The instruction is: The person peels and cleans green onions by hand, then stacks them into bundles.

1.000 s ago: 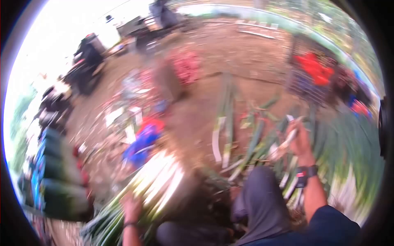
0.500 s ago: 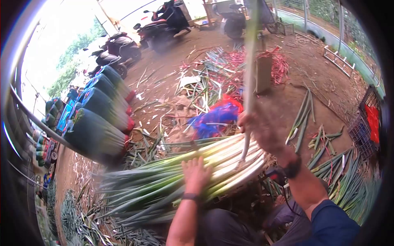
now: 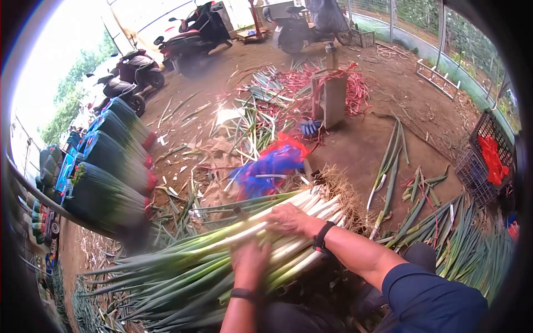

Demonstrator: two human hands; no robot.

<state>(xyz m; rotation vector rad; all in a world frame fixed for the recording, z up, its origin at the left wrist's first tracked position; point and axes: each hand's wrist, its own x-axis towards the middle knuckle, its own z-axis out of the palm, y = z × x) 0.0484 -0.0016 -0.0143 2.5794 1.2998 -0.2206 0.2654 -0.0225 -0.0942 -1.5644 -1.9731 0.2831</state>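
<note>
A big pile of long green onions (image 3: 183, 266) lies across in front of me, green leaves to the left, white stalks and roots to the right. My right hand (image 3: 291, 219) is on the white part, its fingers closed around a stalk that lies on top of the pile. Blurred by motion, my left hand (image 3: 251, 261) is at the middle of the pile, just below that stalk; its fingers are smeared. Bushy roots (image 3: 341, 191) stick out at the pile's right end.
Wrapped onion bundles (image 3: 111, 188) stand at the left. Beyond the pile are blue and red plastic (image 3: 269, 169), a grey block (image 3: 333, 100) and red strips (image 3: 355, 91). Loose onions (image 3: 461, 250) and a black crate (image 3: 472, 172) are at the right; scooters (image 3: 194, 41) stand behind.
My right hand has come down and left from a raised position, and the upright onion stalk now lies along the pile. My left hand has blurred. The whole view has shifted.
</note>
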